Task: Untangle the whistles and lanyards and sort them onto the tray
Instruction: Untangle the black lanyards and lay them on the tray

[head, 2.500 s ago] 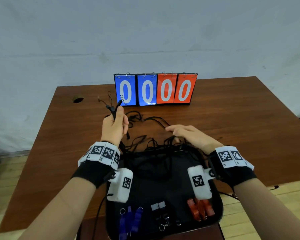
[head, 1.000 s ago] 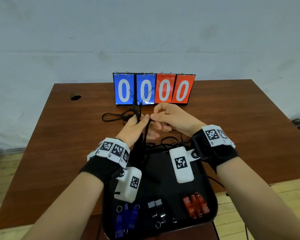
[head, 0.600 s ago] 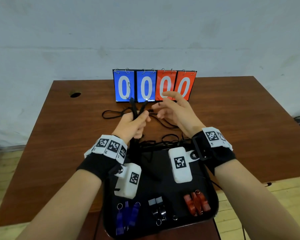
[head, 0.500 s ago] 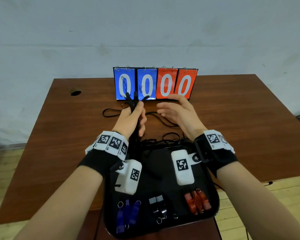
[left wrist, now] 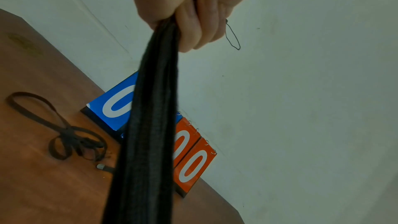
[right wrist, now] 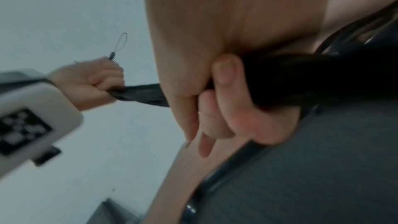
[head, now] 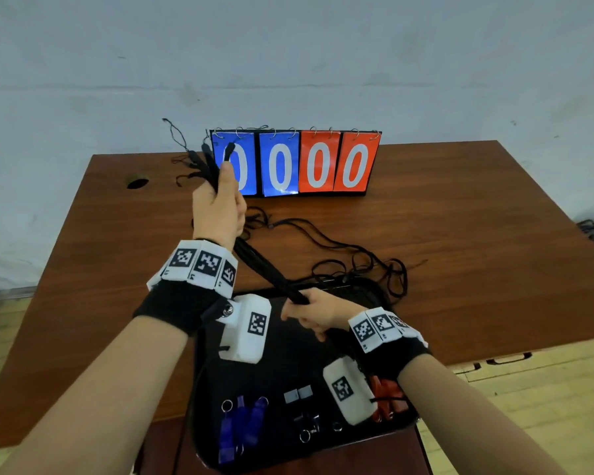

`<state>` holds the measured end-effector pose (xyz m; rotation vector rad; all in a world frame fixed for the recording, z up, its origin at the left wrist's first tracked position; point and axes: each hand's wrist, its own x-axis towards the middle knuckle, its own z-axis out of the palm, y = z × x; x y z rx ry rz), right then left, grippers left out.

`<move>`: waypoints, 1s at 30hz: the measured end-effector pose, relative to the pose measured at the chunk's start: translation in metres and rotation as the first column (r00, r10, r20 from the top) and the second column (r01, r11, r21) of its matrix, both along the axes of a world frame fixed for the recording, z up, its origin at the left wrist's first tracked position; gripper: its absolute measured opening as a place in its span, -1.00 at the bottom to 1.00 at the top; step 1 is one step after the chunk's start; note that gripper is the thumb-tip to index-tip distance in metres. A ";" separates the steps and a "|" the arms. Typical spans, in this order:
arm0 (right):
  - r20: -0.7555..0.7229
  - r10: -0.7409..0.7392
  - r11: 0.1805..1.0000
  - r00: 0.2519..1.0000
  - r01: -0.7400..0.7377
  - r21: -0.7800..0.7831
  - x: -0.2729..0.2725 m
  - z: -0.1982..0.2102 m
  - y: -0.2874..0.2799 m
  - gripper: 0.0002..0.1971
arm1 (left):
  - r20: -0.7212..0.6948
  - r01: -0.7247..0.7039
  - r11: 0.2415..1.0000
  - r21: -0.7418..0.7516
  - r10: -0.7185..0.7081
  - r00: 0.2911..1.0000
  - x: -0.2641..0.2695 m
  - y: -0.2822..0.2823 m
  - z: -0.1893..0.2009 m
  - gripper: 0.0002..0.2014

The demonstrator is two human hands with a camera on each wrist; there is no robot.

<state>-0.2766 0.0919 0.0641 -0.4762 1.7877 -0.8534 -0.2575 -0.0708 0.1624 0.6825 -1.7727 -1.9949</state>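
My left hand [head: 220, 200] is raised above the table and grips the top ends of a bundle of black lanyards [head: 264, 272]; their clip ends stick up past my fingers. The bundle [left wrist: 148, 125] runs taut down to my right hand [head: 309, 310], which grips it [right wrist: 290, 81] lower, over the far end of the black tray [head: 288, 365]. Loose loops of lanyard [head: 360, 265] trail on the table beyond the tray. On the tray's near end lie blue whistles [head: 240, 426], black whistles [head: 306, 419] and red whistles [head: 388, 395], partly hidden by my right wrist camera.
A flip scoreboard [head: 295, 162] reading 0000 stands at the back of the brown table [head: 477, 234]. Another black lanyard [left wrist: 64, 135] lies coiled on the table near it. A round cable hole [head: 137, 182] is at the back left. The tray overhangs the near table edge.
My left hand has lifted the gathered lanyard ends higher and leftward. My right hand, open near the scoreboard before, has dropped back over the tray and taken hold of the bundle lower down.
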 end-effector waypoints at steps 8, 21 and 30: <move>-0.111 0.179 0.970 0.978 -0.157 0.183 -0.013 -0.034 0.033 -0.45 | 0.209 0.232 0.972 -0.030 -0.221 0.953 -0.002 0.016 -0.030 -0.53; -0.760 0.040 0.956 0.649 0.196 0.218 -0.066 -0.066 0.066 -0.59 | 0.288 0.259 0.963 0.074 -0.269 0.919 -0.011 0.048 -0.078 -0.64; -0.811 -0.318 0.944 0.491 0.246 -0.222 -0.058 -0.030 0.067 -0.74 | 0.236 0.260 0.964 0.058 -0.266 0.935 -0.005 0.061 -0.091 -0.79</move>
